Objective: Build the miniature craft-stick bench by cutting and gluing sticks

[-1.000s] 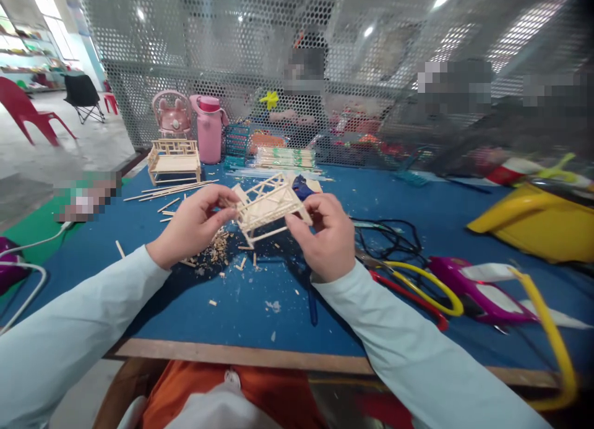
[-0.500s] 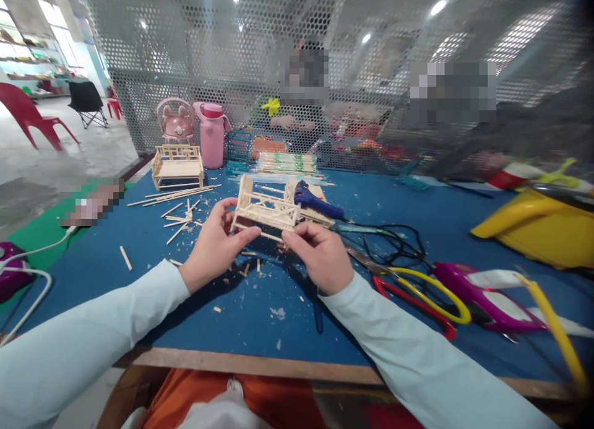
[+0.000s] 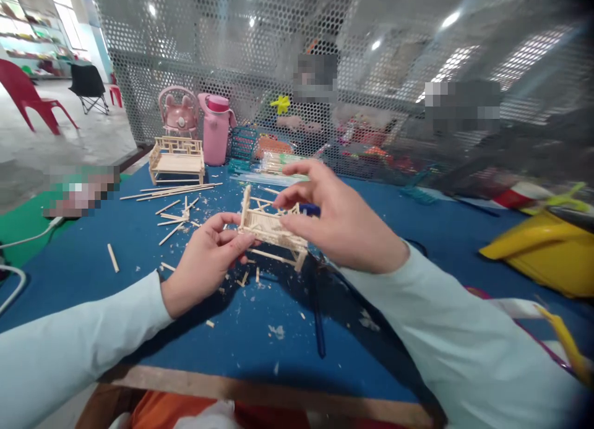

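My left hand [image 3: 202, 259] grips the left end of a miniature bench [image 3: 269, 226] made of thin wooden sticks, thumb in front and fingers behind. The bench is held slightly tilted above the table. Over its right end reaches my right hand [image 3: 346, 215], its fingers spread and curved, holding nothing that I can see. Whether the fingertips touch the bench I cannot tell. Behind that hand a bit of the blue glue gun [image 3: 310, 210] shows; the rest of it is hidden.
A similar stick bench [image 3: 177, 163] stands at the back left near a pink bottle [image 3: 216, 132] and a pink fan [image 3: 180, 113]. Loose sticks [image 3: 171, 192] and scraps lie left of centre. A blue pen-like tool [image 3: 319, 327] lies in front; a yellow dustpan [image 3: 542, 249] is at right.
My right hand has let go of the bench's lower right side and risen above it with fingers apart. The bench has tipped and turned a little in my left hand.
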Demonstrator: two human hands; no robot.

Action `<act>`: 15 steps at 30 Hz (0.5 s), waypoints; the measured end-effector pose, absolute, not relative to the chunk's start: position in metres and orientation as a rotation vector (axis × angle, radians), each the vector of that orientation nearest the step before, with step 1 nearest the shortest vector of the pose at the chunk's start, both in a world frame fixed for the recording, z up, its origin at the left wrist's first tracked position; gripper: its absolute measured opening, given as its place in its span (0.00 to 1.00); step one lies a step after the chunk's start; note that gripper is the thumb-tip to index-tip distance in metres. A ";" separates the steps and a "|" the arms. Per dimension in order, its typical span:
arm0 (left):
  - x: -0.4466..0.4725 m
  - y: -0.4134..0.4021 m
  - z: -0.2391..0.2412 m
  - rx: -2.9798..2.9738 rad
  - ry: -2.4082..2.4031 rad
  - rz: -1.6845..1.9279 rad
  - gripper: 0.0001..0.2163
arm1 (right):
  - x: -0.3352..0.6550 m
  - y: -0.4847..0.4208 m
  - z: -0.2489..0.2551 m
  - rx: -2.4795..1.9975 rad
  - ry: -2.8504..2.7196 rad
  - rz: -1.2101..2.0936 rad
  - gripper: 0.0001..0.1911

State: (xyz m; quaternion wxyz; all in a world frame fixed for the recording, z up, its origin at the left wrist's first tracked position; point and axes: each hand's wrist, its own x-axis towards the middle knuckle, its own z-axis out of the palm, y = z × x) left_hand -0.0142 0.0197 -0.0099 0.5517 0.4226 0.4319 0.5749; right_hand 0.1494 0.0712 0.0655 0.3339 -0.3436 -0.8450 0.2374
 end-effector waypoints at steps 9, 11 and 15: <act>-0.013 0.019 -0.008 0.992 1.048 1.349 0.16 | 0.136 0.081 0.061 -0.890 -2.139 1.212 0.26; -0.012 0.019 -0.008 0.994 1.048 1.348 0.15 | 0.136 0.081 0.059 -0.876 -2.107 1.251 0.26; -0.011 0.019 -0.007 0.974 1.025 1.357 0.13 | 0.133 0.081 0.057 -0.921 -2.052 1.287 0.26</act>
